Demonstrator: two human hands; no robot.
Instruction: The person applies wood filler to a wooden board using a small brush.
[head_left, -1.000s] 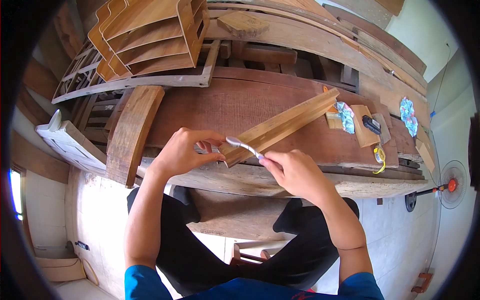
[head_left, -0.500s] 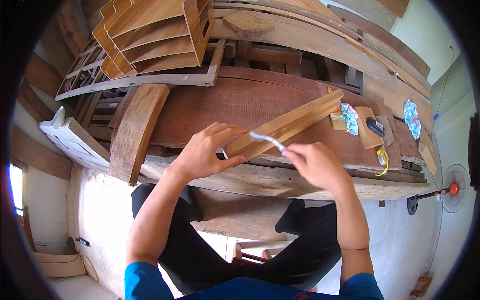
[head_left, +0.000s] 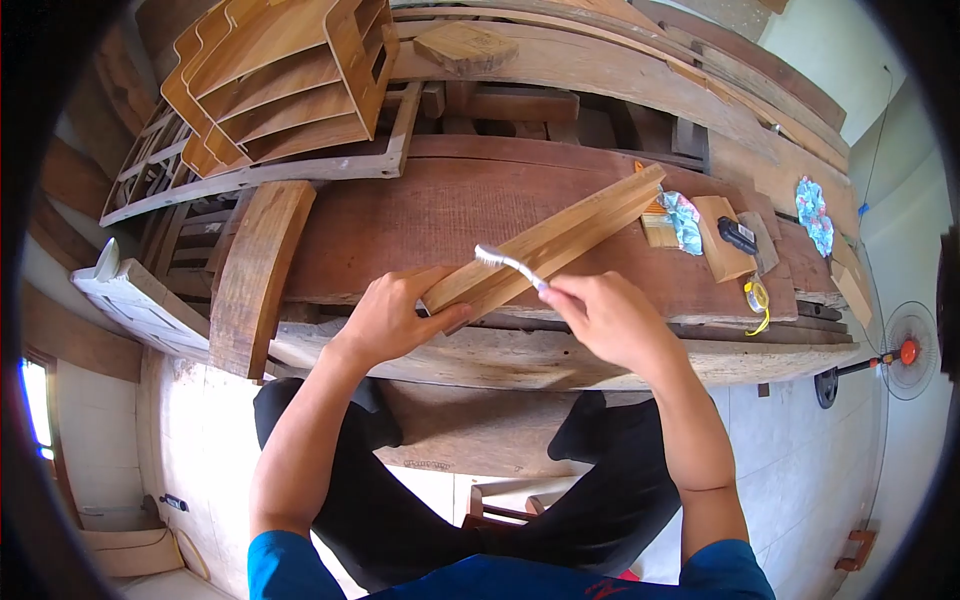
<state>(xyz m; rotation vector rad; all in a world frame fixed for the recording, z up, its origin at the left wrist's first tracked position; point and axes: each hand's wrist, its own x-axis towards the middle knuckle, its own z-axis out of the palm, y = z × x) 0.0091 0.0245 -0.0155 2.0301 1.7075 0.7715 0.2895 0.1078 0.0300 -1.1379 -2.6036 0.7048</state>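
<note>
My left hand (head_left: 394,318) grips the near end of a long wooden bar (head_left: 560,232), thumb on the front side and fingers behind. The bar slants away to the right, its far end over the reddish-brown plank (head_left: 370,225). In my right hand (head_left: 612,316) is a toothbrush (head_left: 515,265), pinched by its handle between thumb and fingers. Its white bristled head is close over the bar, a little right of my left hand.
A paintbrush (head_left: 658,228), crumpled blue cloth (head_left: 682,222), black device (head_left: 737,235) and yellow tape measure (head_left: 756,296) lie to the right. A thick wooden block (head_left: 262,270) lies at left, below a wooden shelf organiser (head_left: 285,90). A fan (head_left: 907,351) stands far right.
The toothbrush head has shifted left and up relative to the bar, its bristles now showing. The whole scene sits slightly further left as the view turned; my left hand keeps its grip.
</note>
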